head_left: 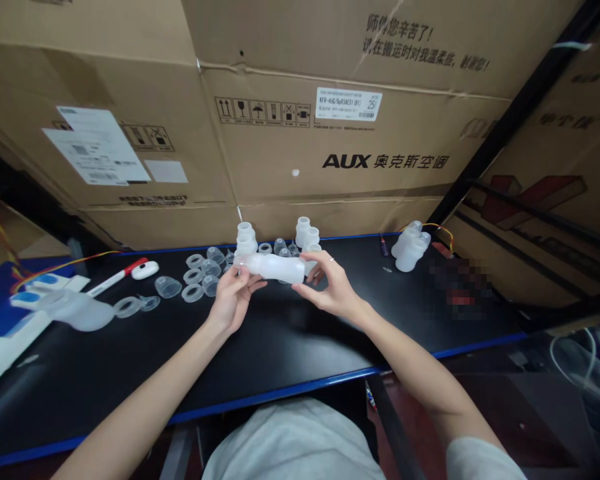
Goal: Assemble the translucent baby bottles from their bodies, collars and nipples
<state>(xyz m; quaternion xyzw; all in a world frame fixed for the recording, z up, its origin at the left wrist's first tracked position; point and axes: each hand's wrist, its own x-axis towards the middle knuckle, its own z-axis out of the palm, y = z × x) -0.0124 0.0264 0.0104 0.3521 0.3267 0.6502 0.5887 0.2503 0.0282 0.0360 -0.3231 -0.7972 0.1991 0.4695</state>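
A translucent white baby bottle (281,268) lies level in the air above the black table, its clear-capped end to the left. My left hand (234,291) is closed around that capped end. At the opposite end, the fingers and thumb of my right hand (330,283) pinch the bottle's base. Just behind the bottle stand open bottle bodies (246,235) and more white bottles (303,230), partly hidden by it. Left of my left hand lie clear collar rings (193,293) and clear dome caps (168,287).
Assembled bottles (409,250) stand at the back right, near a small dark screwdriver (385,247). On the left are a large soft translucent bag (83,310), a red-and-white stick (117,277) and a white oval case (145,269). Cardboard boxes (280,147) wall off the table's back.
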